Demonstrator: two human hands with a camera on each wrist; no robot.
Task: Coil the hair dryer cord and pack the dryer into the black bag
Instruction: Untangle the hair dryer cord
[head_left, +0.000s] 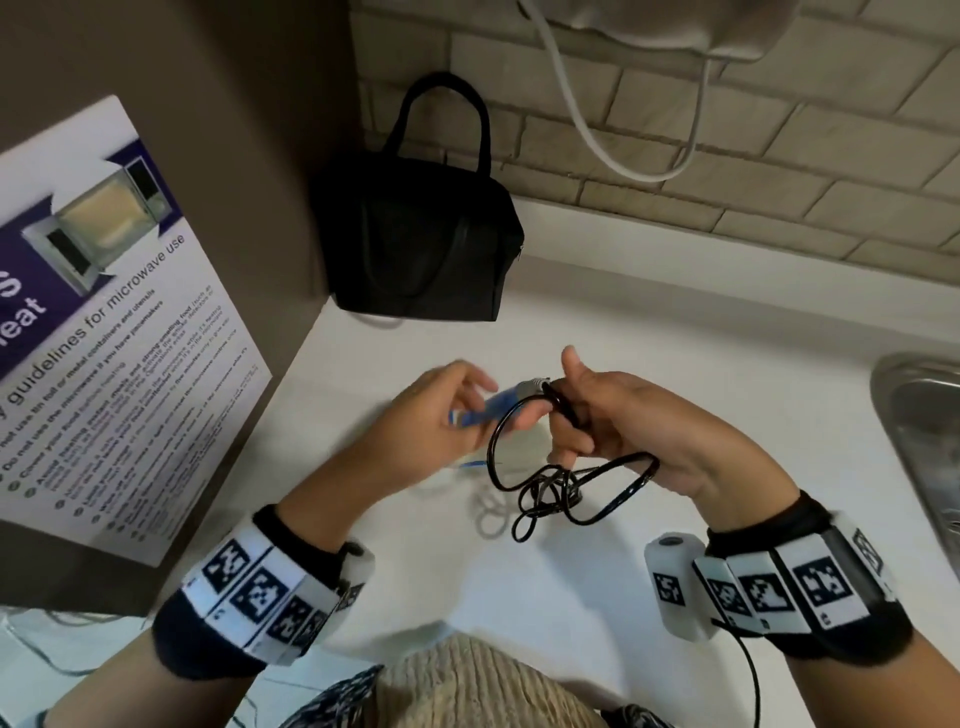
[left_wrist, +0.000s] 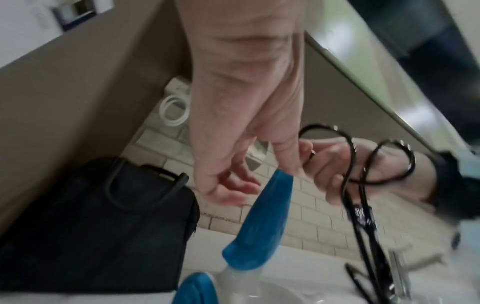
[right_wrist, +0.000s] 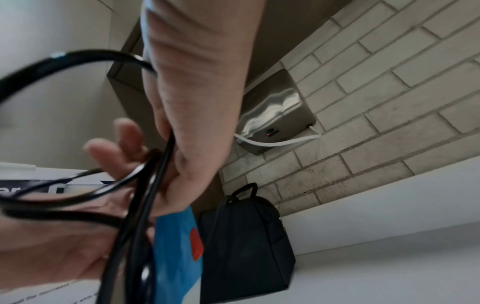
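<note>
The black bag (head_left: 415, 234) (left_wrist: 91, 226) (right_wrist: 246, 236) stands upright in the back corner of the white counter (head_left: 675, 312), handles up. Over the counter's middle, my left hand (head_left: 498, 400) (left_wrist: 270, 181), blurred, pinches the blue handle of the hair dryer (head_left: 483, 410) (left_wrist: 259, 222) (right_wrist: 179, 246); the dryer's white body hangs below. My right hand (head_left: 566, 410) (right_wrist: 145, 160) grips several loops of the black cord (head_left: 561, 483) (left_wrist: 358, 185) (right_wrist: 116, 205) beside the handle's end. More cord hangs tangled under that hand.
A steel sink (head_left: 924, 441) is at the right edge. A cabinet side with a microwave poster (head_left: 104, 338) walls off the left. A small white coiled cable (head_left: 491, 512) lies on the counter under my hands. A steel wall unit (right_wrist: 280, 115) with a white lead hangs above.
</note>
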